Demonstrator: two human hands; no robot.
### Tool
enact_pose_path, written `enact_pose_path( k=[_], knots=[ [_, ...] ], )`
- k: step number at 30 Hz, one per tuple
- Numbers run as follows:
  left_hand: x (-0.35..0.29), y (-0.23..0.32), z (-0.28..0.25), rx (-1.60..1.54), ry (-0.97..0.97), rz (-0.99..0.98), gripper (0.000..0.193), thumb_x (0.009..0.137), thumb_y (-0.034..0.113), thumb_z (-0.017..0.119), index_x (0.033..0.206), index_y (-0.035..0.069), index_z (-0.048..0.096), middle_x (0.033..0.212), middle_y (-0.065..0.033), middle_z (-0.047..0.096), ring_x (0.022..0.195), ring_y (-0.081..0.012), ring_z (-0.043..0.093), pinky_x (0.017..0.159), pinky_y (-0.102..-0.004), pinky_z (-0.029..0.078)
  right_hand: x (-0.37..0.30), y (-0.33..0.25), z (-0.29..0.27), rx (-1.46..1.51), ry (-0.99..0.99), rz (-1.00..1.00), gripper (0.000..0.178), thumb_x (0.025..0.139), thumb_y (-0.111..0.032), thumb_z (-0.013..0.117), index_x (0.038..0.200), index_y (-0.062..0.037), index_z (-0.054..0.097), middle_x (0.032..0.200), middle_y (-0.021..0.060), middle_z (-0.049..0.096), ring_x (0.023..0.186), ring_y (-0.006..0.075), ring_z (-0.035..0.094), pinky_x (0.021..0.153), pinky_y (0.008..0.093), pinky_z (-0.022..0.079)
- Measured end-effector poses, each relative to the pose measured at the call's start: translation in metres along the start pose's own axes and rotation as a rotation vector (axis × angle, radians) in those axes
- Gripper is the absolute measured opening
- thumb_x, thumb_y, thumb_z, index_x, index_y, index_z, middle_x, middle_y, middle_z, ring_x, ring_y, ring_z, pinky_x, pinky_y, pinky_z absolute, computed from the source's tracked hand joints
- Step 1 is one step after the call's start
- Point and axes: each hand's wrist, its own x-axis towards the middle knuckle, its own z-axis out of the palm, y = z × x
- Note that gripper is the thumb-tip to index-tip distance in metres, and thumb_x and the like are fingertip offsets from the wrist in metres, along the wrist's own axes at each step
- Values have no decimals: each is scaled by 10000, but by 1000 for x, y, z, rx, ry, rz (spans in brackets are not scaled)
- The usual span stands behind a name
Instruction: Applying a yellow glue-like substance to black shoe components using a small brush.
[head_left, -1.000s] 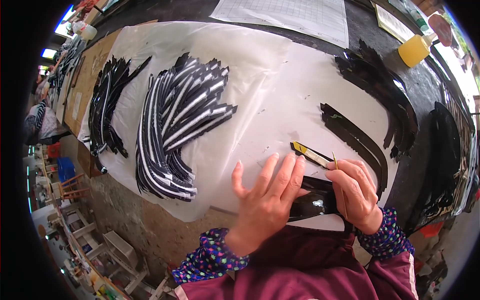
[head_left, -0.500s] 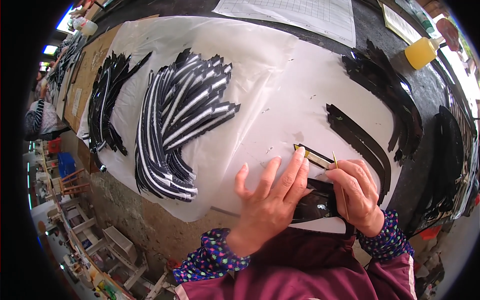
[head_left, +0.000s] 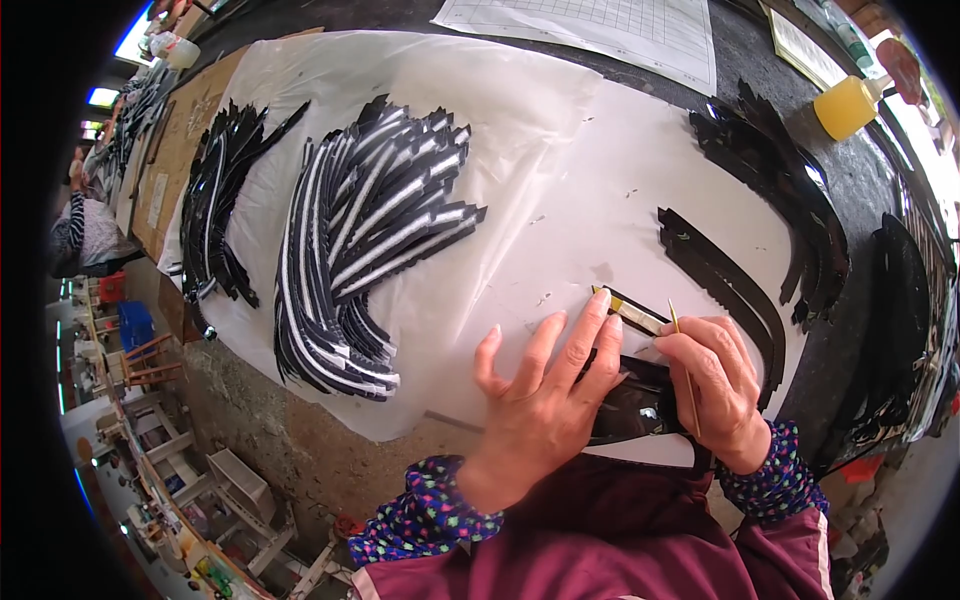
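Observation:
My left hand (head_left: 545,385) lies with its fingers spread on the white sheet. One fingertip presses the yellow end of a narrow black strip (head_left: 645,317) with a pale band along it. In my right hand (head_left: 718,385) a thin yellowish stick (head_left: 686,380) is pinched between thumb and fingers. That hand rests by the strip's right end; whether it also touches the strip I cannot tell. Glossy black pieces (head_left: 630,412) lie below the strip, partly hidden by my hands. Up and to the right are curved black strips (head_left: 715,275) on the sheet.
To the left spreads a pile of black strips with white bands (head_left: 350,240), beside a darker pile (head_left: 215,200). More black pieces (head_left: 790,190) lie at the right. A yellow bottle (head_left: 845,107) and a gridded paper (head_left: 600,35) are toward the back. A person (head_left: 90,235) is at far left.
My left index and middle fingers have parted slightly, the fingertip still on the strip's yellow end. My right hand keeps its hold on the stick, almost in place. The whole view has shifted a little.

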Motion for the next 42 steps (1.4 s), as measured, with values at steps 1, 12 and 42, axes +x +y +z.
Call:
enact_pose_path(
  k=[1,12,42],
  knots=[
    [0,0,0,-12,0,-3,441,950,379,631,1364,230,597,1474,57,535,1236,-169,475,1119,-526,158,0,0,0,-1,1,0,311,750,173,673,1031,46,635,964,183,649,786,314,640,690,362,532],
    [1,1,3,-42,54,-37,315,983,333,557,1270,227,634,1434,67,574,1216,-149,499,1103,-541,209,0,2,0,-3,-6,-5,326,740,156,676,1044,46,636,983,180,633,789,318,630,691,375,528],
    [6,-1,-5,-55,-58,-23,474,963,290,626,1432,320,567,1479,51,507,1259,-198,439,1123,-507,173,-8,4,-10,-52,7,8,322,730,87,695,1039,29,627,974,153,629,778,293,607,674,362,513]
  ],
)
